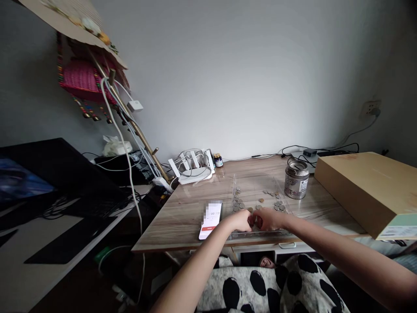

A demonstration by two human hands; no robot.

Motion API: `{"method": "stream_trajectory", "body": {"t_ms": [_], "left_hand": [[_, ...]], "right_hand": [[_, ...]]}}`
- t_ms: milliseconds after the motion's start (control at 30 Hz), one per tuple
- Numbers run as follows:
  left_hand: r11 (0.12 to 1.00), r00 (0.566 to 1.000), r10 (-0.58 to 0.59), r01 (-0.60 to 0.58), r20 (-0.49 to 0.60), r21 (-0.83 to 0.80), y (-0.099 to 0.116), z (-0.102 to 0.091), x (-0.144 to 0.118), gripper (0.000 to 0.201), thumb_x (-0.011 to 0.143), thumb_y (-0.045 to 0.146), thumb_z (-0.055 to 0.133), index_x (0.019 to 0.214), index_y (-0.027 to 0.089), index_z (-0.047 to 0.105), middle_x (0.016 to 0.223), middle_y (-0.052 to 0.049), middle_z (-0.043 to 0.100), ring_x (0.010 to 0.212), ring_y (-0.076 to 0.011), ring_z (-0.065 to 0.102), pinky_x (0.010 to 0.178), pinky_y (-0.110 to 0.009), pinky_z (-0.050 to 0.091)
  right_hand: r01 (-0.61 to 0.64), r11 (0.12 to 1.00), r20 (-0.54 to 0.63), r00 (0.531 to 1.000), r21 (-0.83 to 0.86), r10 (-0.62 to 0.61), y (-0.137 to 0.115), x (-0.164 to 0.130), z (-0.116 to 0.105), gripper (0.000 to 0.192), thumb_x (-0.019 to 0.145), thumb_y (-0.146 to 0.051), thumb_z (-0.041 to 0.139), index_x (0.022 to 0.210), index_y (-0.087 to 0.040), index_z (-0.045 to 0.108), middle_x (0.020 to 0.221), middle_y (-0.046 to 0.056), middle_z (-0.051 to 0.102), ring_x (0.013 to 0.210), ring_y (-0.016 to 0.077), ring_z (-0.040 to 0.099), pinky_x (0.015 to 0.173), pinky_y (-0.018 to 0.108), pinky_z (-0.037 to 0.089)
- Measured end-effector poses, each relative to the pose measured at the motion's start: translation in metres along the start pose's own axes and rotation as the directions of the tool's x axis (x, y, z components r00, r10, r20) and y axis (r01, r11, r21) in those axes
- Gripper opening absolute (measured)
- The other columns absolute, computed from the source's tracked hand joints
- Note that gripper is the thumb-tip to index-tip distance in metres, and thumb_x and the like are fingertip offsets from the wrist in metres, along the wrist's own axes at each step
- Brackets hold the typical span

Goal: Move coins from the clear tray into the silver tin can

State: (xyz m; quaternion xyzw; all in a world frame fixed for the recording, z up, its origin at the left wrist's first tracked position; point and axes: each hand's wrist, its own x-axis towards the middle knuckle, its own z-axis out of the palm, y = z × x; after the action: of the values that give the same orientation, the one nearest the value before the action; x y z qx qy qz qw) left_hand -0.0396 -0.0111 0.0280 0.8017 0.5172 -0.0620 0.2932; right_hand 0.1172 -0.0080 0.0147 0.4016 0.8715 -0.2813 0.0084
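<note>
Evidently both hands, left hand (pixel 240 220) and right hand (pixel 269 218), pinch together over coins (pixel 257 204); contents unclear; coins small, hard, slippery, best nipped by their edges.

Home room: wooden desk (pixel 195 208), router (pixel 194 167) (tangled cables), laptop (pixel 48 178).

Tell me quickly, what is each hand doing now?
Left hand: curled over the coins on the clear tray; any grip cannot be told.
Right hand: curled beside it, fingertips meeting; contents cannot be told.
</note>
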Motion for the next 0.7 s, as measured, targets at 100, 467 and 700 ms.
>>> {"method": "stream_trajectory", "body": {"t_ms": [100,467,700], "left_hand": [[0.995,0.997,-0.045,0.051,0.066,-0.087,-0.001,0.0,0.001,0.026,0.05,0.017,0.061,0.075,0.013,0.065,0.068,-0.003,0.064,0.056,-0.0127,0.054,0.048,-0.02,0.039],[0.986,0.995,-0.067,0.077,0.071,-0.151,-0.003,0.0,0.002,0.014,0.049,0.014,0.06,0.063,0.015,0.064,0.053,0.0,0.058,0.049,-0.0115,0.051,0.047,-0.021,0.039],[0.965,0.992,-0.025,0.056,0.12,-0.257,-0.004,0.001,0.001,0.015,0.05,0.01,0.059,0.064,0.015,0.062,0.053,0.002,0.056,0.047,-0.0105,0.049,0.045,-0.021,0.039]], "right_hand": [[-0.005,0.999,-0.018,1.0,-0.046,0.004,0.003,0.003,0.001,0.038,0.054,-0.022,0.061,0.091,-0.015,0.062,0.078,0.003,0.063,0.065,0.0123,0.053,0.05,0.018,0.034],[0.01,0.991,0.156,0.987,0.134,-0.031,0.003,0.011,-0.005,0.023,0.054,-0.014,0.058,0.075,-0.014,0.066,0.054,-0.003,0.052,0.048,0.0069,0.044,0.043,0.016,0.031],[0.044,0.983,0.175,0.982,0.18,-0.076,0.003,0.009,-0.007,0.023,0.054,-0.013,0.056,0.074,-0.014,0.067,0.052,-0.004,0.051,0.047,0.0063,0.044,0.042,0.016,0.03]]}}
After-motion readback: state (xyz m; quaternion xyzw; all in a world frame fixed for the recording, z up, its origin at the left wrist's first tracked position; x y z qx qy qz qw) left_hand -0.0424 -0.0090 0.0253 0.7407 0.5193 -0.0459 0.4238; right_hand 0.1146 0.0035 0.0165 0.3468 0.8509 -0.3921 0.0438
